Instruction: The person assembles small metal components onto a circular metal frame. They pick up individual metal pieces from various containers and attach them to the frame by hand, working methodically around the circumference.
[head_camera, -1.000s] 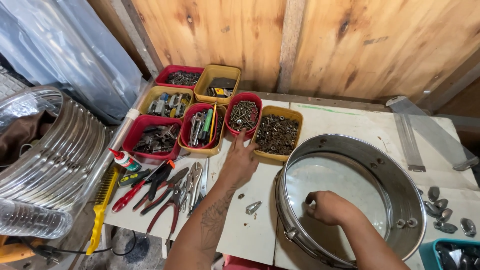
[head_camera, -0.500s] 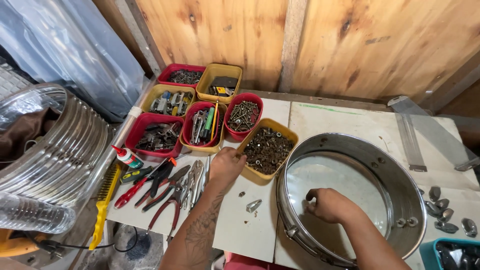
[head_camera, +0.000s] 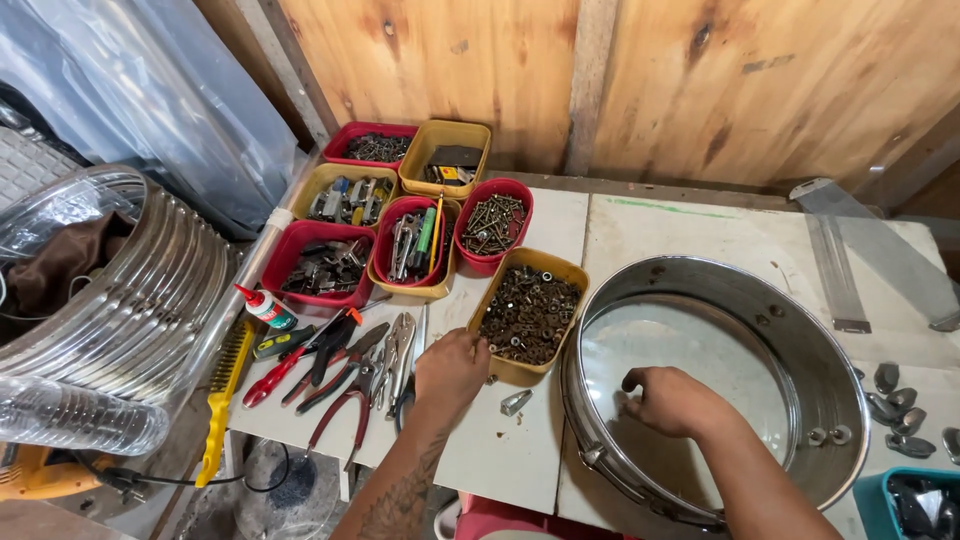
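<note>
desk (head_camera: 700, 230): white, against a wood wall. metal drum shell (head_camera: 800, 340): lying flat at desk right; right hand (head_camera: 672, 400) inside it, fingers curled, whether it holds anything cannot be told. yellow tray (head_camera: 528, 312) of rusty nuts: just left of shell; left hand (head_camera: 450, 368) grips its near corner. pliers (head_camera: 345, 365): left of that hand.

Soft, even daylight fills my view, bright and warm on the wooden plank wall (head_camera: 640, 80). Shadows are faint: a pale one lies under my left hand (head_camera: 450, 370) on the white desk (head_camera: 690, 230). The round shiny steel drum shell (head_camera: 800, 340) shows mild glare on its inner wall. Focus is sharp at centre. Straight edges bow near the corners, and the clear plastic sheet (head_camera: 150, 90) looks hazy.
</note>
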